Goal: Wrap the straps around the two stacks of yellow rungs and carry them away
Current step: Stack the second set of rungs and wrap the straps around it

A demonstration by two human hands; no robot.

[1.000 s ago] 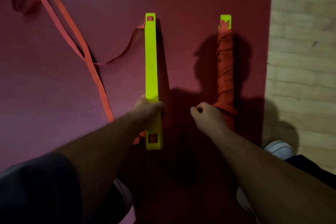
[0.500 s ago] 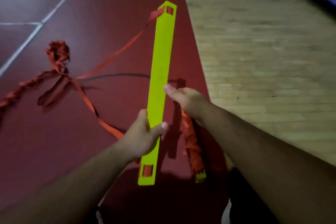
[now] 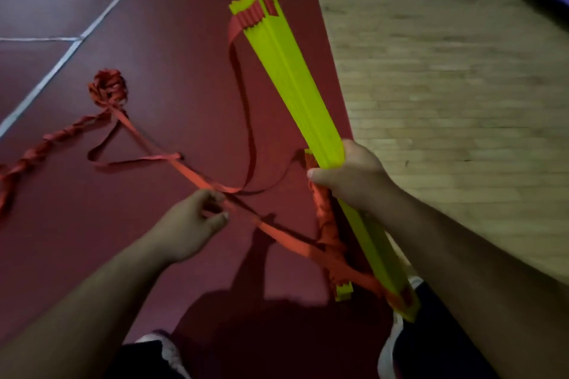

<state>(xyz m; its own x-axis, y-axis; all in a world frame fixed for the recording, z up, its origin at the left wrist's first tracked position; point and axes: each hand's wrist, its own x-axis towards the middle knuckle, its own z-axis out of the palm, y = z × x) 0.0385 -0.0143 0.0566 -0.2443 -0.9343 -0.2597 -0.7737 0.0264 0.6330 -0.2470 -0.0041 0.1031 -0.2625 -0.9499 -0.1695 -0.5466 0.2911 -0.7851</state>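
The right hand grips a bright-yellow stack of rungs, tilted above the red mat; the left hand pinches its loose orange strap. The strap-wrapped second stack lies beneath, partly hidden

Dim, soft blur, dark shadows (floor mat)

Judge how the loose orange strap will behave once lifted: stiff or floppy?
Probably floppy: the orange strap droops in slack loops from the yellow rung stack to the floor. Likely light, since the left hand holds it with a fingertip pinch. Its twisted stretch suggests it may tangle.
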